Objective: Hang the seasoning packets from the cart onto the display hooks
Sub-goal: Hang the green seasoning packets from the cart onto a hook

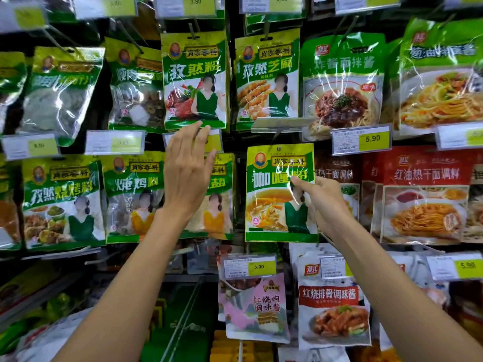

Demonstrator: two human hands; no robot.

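- the right hand (324, 202) pinches the green and yellow seasoning packet (274, 205) at its right edge, thumb curled onto the front, the other fingers hidden behind it
- the packet is held upright against the display's middle row, just below a tilted clear tag holder (279, 125) and just left of the red noodle sauce packets (423, 197); whether its top hole sits on a hook cannot be told
- the left hand (187, 165) is raised with fingers straight and slightly spread, gripping nothing, its fingertips at the bottom edge of a green cumin packet (194, 79) in the row above, covering part of a yellow price tag (215, 141)
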